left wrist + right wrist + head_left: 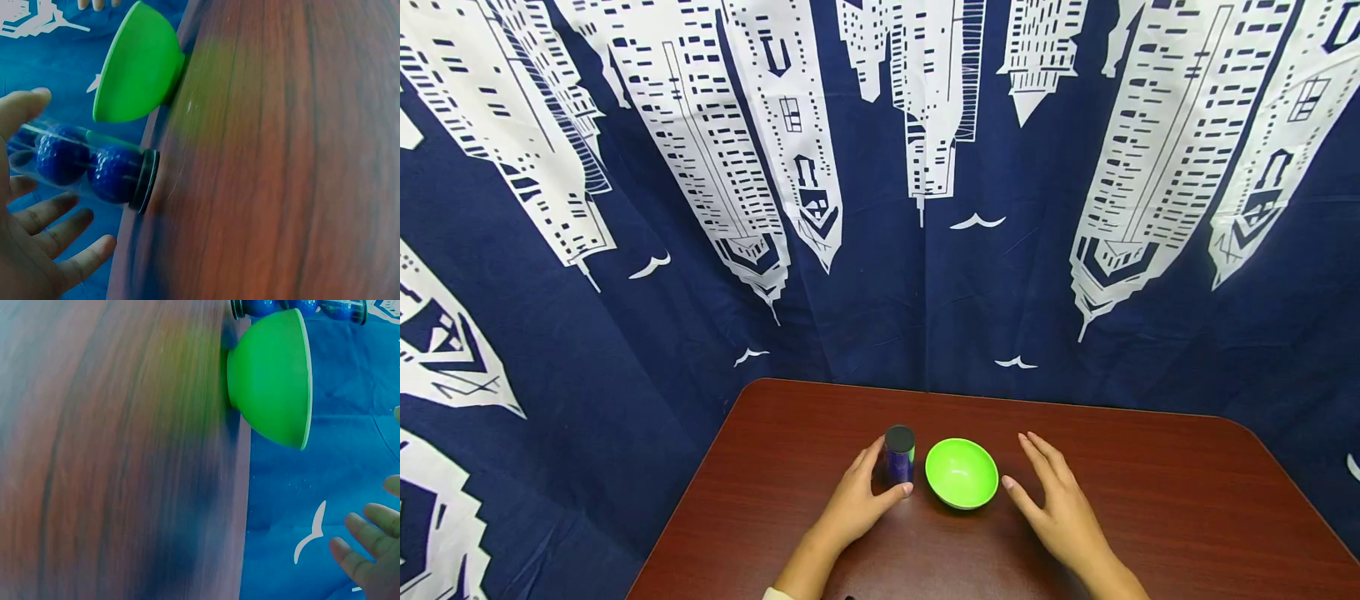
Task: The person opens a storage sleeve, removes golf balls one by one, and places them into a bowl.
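A clear tube of blue balls (899,463) with black ends stands upright on the table. My left hand (857,498) is around its left side, thumb in front and fingers spread behind. In the left wrist view, the left hand (39,244) shows its fingers apart, not wrapped round the tube (84,164); whether any touch it I cannot tell. A green bowl (962,473) stands upright just right of the tube. To the right of the bowl, my right hand (1062,510) is held with fingers extended, holding nothing. The bowl (273,381) is apart from the right hand (374,547) in the right wrist view.
The brown wooden table (1180,492) has rounded far corners. Behind it hangs a dark blue cloth (880,333) printed with white upside-down buildings and birds, reaching the table's far edge and left side.
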`<state>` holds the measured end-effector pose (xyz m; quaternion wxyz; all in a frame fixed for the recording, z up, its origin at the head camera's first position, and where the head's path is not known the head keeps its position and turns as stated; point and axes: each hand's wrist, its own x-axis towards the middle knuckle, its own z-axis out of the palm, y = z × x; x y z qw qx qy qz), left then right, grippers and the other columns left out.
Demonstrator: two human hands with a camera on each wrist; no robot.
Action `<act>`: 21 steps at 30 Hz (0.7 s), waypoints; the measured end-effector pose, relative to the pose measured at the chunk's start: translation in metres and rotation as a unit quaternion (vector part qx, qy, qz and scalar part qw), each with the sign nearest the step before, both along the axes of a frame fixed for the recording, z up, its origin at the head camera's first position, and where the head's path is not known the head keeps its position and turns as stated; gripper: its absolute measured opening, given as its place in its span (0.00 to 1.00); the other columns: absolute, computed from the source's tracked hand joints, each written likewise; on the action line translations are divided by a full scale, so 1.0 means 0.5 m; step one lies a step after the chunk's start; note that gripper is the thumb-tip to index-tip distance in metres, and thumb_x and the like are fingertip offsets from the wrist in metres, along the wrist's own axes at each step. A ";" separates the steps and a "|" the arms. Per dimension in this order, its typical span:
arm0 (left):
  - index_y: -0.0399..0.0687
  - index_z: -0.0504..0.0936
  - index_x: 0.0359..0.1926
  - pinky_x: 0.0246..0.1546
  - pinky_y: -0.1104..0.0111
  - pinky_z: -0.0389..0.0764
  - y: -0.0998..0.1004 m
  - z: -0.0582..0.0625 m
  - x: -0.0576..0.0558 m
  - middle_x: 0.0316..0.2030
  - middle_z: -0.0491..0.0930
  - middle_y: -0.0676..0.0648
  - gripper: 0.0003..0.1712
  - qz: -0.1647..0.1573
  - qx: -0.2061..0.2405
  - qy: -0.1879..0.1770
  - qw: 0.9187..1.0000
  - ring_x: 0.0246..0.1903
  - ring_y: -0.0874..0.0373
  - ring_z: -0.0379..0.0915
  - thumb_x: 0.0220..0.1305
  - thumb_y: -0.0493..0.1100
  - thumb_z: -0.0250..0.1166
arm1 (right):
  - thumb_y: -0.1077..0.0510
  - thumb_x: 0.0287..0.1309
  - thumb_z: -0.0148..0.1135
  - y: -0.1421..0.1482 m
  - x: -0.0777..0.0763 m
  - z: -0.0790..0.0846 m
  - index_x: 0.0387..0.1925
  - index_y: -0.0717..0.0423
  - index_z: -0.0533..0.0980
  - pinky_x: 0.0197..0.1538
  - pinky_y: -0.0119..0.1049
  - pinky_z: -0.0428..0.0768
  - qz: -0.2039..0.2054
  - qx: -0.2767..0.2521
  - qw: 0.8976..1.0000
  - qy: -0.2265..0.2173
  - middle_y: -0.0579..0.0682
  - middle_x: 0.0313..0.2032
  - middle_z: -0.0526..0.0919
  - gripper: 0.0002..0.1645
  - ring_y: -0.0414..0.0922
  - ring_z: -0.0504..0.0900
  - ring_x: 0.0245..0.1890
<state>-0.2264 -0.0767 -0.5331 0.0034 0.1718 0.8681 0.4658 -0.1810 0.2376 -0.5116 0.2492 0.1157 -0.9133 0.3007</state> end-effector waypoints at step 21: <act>0.50 0.70 0.68 0.51 0.58 0.84 0.028 -0.016 -0.007 0.58 0.81 0.41 0.32 0.038 0.046 0.030 0.998 0.56 0.46 0.79 0.67 0.51 0.68 | 0.56 0.61 0.71 -0.042 0.013 -0.005 0.71 0.46 0.69 0.62 0.06 0.48 0.022 -0.026 0.999 0.001 0.49 0.64 0.73 0.38 0.50 0.73 0.63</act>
